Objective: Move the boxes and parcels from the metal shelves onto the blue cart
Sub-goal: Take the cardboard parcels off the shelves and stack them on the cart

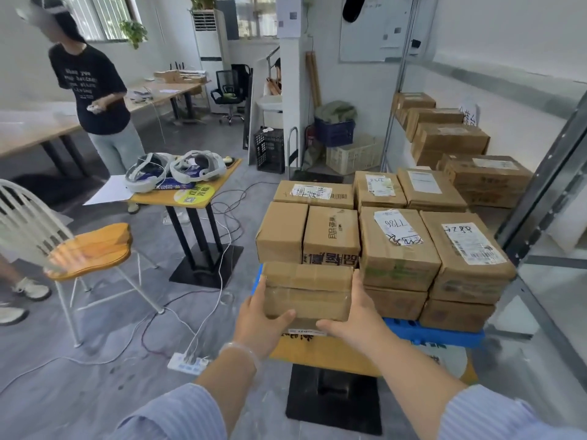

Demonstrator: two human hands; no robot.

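At the cart (435, 332), left hand (260, 325) and right hand (352, 322) grip 1 box (308, 292); best lowered level, snug against the stack (394, 246).

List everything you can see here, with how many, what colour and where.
held box: one, brown, between both hands, by the cart
stacked boxes: at least nine, brown, on the cart
cart: one, blue, under the stack
shelf boxes: at least four, brown, on the metal shelves
metal shelves: one unit, grey, right
headsets: two, white, on the small table
small table: one, orange top, black legs, centre left
chair: one, white with orange seat, left
power strip: one, white, on the floor
crates: three, black, blue and cream, by the back wall
other person: one, black shirt, standing far left
left hand: one, holding the held box's left end
right hand: one, holding its right end
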